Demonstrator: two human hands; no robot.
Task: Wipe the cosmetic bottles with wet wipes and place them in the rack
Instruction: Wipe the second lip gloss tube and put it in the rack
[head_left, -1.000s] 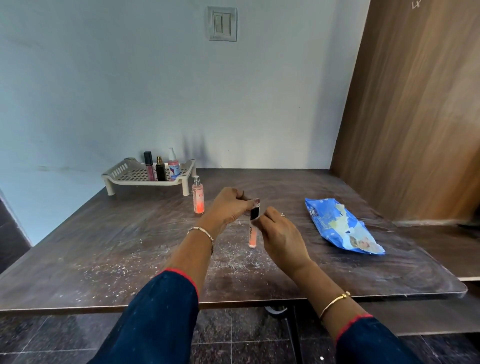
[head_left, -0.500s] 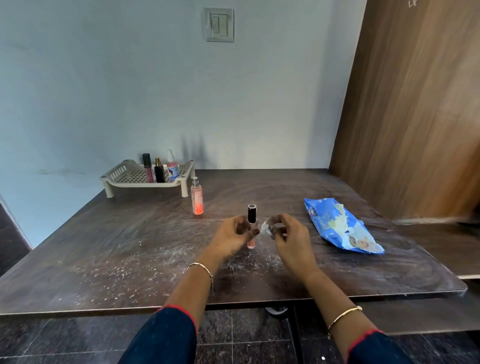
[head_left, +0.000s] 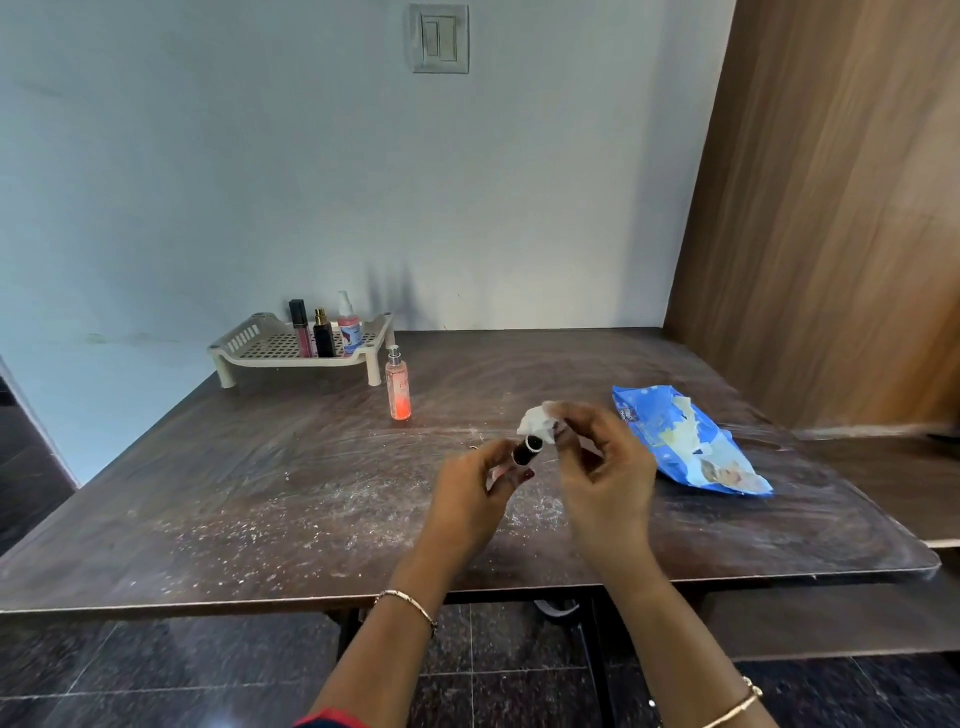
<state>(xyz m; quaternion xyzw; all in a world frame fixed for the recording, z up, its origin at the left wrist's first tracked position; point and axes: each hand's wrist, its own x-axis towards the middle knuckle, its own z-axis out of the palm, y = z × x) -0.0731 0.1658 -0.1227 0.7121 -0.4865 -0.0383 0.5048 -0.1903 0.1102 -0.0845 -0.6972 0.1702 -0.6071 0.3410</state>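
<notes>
Head view: the left hand grips a black-capped bottle by its lower end. The cap tilts toward the right hand, which pinches a crumpled wet wipe just above it. Both hands are over the tabletop, well apart from the rack at its far left.

Rack sits back left on table, three bottles in its right half. Spray bottle stands just before rack's right leg. Wipes pack lies right. Above centre, left hand holds tube, right hand holds wipe just beyond.
</notes>
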